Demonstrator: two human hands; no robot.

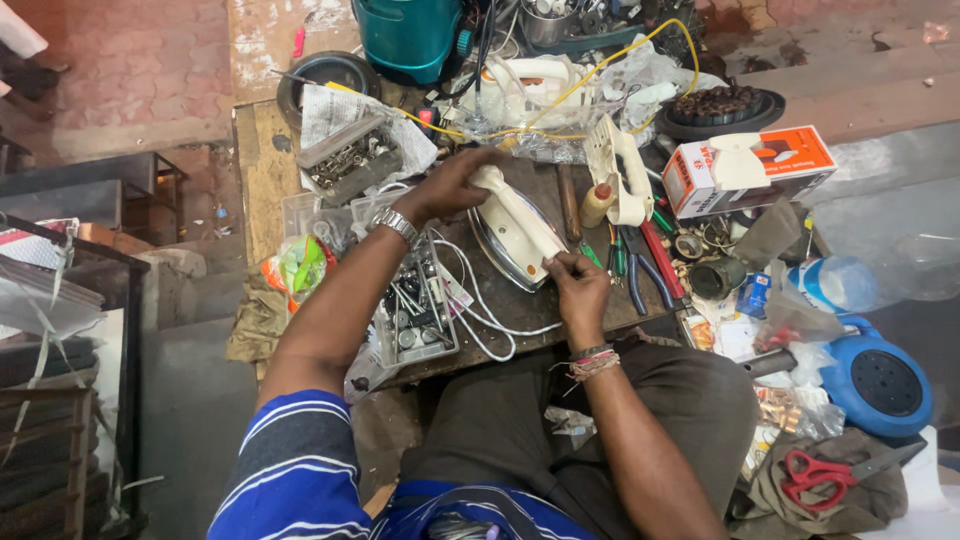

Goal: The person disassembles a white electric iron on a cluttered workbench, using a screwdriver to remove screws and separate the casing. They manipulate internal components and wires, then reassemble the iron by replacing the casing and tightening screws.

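We see the left hand [450, 185] gripping the far end of a white clothes iron [515, 232] lying on the cluttered workbench [265, 170], while the right hand [578, 288] pinches its near end beside a tray of screws [415, 305].

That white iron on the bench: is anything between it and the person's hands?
Nothing visible. The left hand rests on the far end of the white iron, and the right hand grips its near end.
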